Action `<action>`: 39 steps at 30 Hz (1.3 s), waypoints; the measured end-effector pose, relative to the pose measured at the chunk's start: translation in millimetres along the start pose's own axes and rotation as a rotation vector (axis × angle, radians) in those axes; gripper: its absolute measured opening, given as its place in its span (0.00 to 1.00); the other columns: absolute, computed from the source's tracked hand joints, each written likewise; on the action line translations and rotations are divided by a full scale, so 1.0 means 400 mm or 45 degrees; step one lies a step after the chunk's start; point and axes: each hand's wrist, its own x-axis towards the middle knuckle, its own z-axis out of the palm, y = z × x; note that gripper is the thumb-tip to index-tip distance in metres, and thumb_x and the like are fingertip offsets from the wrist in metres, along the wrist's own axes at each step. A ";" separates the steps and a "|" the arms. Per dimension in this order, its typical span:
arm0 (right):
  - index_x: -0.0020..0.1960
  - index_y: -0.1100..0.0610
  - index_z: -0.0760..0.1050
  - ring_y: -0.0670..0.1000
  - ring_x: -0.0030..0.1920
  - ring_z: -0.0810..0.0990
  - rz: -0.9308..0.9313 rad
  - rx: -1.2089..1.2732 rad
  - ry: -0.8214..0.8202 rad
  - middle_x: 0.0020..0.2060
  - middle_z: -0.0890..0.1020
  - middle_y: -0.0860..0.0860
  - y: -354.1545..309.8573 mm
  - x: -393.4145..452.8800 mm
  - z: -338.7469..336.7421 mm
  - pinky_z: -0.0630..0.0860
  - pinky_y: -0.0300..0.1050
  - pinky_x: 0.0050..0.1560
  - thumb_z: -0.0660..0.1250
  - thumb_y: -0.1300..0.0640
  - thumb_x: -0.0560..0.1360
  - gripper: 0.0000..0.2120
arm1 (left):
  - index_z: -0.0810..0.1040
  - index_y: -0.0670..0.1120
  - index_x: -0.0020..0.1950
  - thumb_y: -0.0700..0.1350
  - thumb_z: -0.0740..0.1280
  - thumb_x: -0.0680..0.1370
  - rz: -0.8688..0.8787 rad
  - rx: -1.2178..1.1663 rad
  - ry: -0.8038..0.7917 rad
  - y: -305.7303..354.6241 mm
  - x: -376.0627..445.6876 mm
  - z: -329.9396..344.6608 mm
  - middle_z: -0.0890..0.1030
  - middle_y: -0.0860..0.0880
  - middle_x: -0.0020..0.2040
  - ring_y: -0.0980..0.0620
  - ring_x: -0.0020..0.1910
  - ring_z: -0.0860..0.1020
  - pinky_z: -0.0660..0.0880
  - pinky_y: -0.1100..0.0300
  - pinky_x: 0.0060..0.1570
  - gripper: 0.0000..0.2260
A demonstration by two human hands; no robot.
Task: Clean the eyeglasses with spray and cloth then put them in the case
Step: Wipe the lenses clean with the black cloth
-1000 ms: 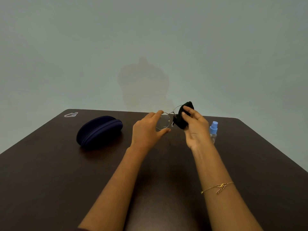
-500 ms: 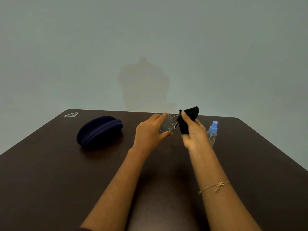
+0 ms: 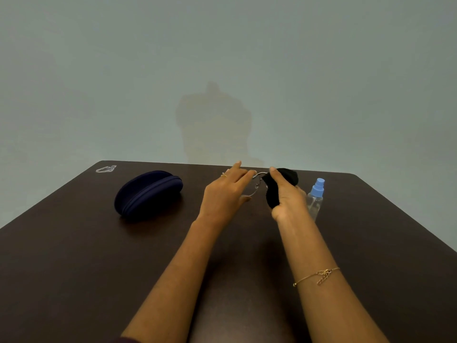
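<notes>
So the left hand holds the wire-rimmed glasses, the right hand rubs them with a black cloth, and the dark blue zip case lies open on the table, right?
Not quite: the head view shows the dark blue zip case lying closed. The rest holds.

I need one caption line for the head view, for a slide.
Left hand holds the eyeglasses while the right hand wipes a lens with the cloth; case shut, spray standing.

Dark table (image 3: 74, 268), pale grey-green wall (image 3: 123, 70)
</notes>
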 end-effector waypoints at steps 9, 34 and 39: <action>0.66 0.57 0.65 0.56 0.57 0.76 0.182 0.312 0.001 0.57 0.76 0.55 -0.027 0.024 -0.034 0.76 0.50 0.54 0.70 0.48 0.70 0.29 | 0.82 0.43 0.50 0.45 0.82 0.53 0.042 -0.039 0.008 0.003 -0.003 -0.002 0.85 0.44 0.48 0.44 0.49 0.82 0.80 0.53 0.34 0.27; 0.48 0.58 0.75 0.51 0.47 0.79 -0.025 0.062 -0.532 0.44 0.81 0.53 0.005 0.019 -0.032 0.75 0.49 0.53 0.68 0.59 0.71 0.07 | 0.72 0.49 0.65 0.55 0.72 0.67 -0.210 -0.216 -0.068 -0.032 0.005 -0.006 0.80 0.49 0.58 0.50 0.53 0.79 0.75 0.59 0.44 0.28; 0.49 0.58 0.76 0.50 0.45 0.80 -0.033 0.098 -0.488 0.44 0.81 0.53 -0.003 0.024 -0.040 0.76 0.44 0.47 0.68 0.61 0.71 0.07 | 0.71 0.50 0.65 0.56 0.71 0.67 -0.209 -0.226 -0.106 -0.037 0.003 -0.004 0.80 0.50 0.58 0.51 0.51 0.79 0.74 0.61 0.43 0.28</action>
